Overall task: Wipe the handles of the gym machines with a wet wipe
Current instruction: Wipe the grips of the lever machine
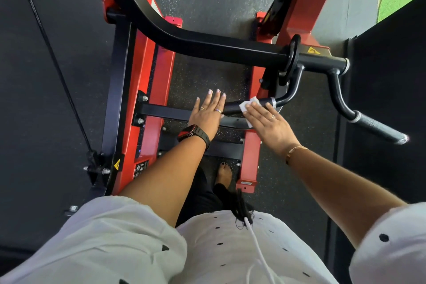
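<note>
Wiping the near black tubular machine handle [233,107]: the small white wet wipe [248,105] would do better wrapped round the bar and slid along its full length, not just pressed on top. The right hand [265,120], fingers straight, presses the wipe onto the bar, with the wipe at its 11 o'clock. The left hand [207,113], fingers straight and holding nothing, lies over the bar's free end at 9 o'clock of the wipe.
</note>
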The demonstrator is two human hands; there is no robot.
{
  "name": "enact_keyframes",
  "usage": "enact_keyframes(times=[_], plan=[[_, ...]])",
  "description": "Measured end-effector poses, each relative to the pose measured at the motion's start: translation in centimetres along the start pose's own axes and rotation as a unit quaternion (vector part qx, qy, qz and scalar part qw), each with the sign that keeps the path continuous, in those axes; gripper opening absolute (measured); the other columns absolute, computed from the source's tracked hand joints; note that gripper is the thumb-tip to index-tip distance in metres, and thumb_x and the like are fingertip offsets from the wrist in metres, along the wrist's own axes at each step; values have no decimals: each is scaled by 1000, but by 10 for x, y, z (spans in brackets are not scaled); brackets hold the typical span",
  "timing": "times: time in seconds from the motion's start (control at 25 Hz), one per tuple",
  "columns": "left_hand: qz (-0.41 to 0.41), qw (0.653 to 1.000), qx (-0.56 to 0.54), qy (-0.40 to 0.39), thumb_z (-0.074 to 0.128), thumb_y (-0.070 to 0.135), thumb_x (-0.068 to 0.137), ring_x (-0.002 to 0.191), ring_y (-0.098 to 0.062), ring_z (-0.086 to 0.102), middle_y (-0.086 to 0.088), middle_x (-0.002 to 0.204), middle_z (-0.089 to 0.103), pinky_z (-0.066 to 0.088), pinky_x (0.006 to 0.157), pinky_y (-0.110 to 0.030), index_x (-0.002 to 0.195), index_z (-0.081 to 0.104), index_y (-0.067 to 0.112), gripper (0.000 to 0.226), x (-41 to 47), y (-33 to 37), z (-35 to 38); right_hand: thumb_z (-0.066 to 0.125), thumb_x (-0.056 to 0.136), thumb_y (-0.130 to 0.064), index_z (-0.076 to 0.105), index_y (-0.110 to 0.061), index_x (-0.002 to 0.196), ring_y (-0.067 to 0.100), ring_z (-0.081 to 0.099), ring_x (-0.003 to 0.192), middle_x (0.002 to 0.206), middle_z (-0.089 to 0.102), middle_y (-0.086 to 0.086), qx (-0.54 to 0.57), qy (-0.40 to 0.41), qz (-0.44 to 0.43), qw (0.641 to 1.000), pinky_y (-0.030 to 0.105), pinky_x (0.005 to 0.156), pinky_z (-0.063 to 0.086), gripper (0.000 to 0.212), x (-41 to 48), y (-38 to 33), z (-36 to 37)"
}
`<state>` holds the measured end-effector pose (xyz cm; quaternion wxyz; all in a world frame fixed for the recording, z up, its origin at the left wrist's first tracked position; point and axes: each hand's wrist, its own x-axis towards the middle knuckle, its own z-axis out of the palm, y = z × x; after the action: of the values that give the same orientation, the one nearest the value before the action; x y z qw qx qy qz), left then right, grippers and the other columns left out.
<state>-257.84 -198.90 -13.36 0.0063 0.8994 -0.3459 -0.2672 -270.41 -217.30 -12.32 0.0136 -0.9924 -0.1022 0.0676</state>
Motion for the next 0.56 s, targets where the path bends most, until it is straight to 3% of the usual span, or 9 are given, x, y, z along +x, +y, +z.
enact_keyframes(times=[0.16, 0.28, 0.36, 0.44, 0.56], plan=[[-6, 1000, -3, -4, 28, 24, 105, 147, -21, -14, -1, 161, -8, -2, 118, -45, 153, -5, 19, 58, 3, 0, -2, 33, 88, 1, 49, 1, 133, 32, 42, 133, 141, 48, 17, 14, 38, 67, 997, 44, 114, 26, 47, 17, -7, -3], [-13, 1000, 4, -8, 34, 16, 104, 147, -18, -13, 1, 161, -5, -2, 118, -43, 153, -2, 20, 61, 6, 0, -2, 54, 86, -1, 58, 2, 121, 35, 52, 123, 127, 59, 20, 54, 54, 121, 990, 42, 109, 31, 35, 51, -37, -3], [-16, 1000, 1, -13, 35, 12, 103, 147, -18, -13, 1, 161, -4, -2, 118, -43, 153, -1, 20, 62, 7, 1, -4, 57, 85, -8, 56, 1, 125, 34, 52, 123, 128, 58, 19, 51, 36, 81, 995, 43, 110, 35, 41, 54, -43, -2], [-13, 1000, -2, -14, 35, 10, 102, 147, -18, -11, 0, 161, -3, -2, 118, -44, 153, 0, 19, 62, 7, 1, -6, 58, 83, -2, 48, -2, 135, 31, 46, 130, 137, 52, 16, 38, 7, 47, 998, 41, 114, 28, 53, 44, -27, -7], [-8, 1000, -13, -15, 33, 14, 104, 147, -20, -9, -2, 161, -1, 0, 118, -45, 153, 2, 17, 58, 7, 0, -9, 49, 86, 2, 45, -5, 138, 29, 42, 133, 140, 50, 15, 44, -10, 132, 990, 40, 116, 19, 52, 25, 1, -16]])
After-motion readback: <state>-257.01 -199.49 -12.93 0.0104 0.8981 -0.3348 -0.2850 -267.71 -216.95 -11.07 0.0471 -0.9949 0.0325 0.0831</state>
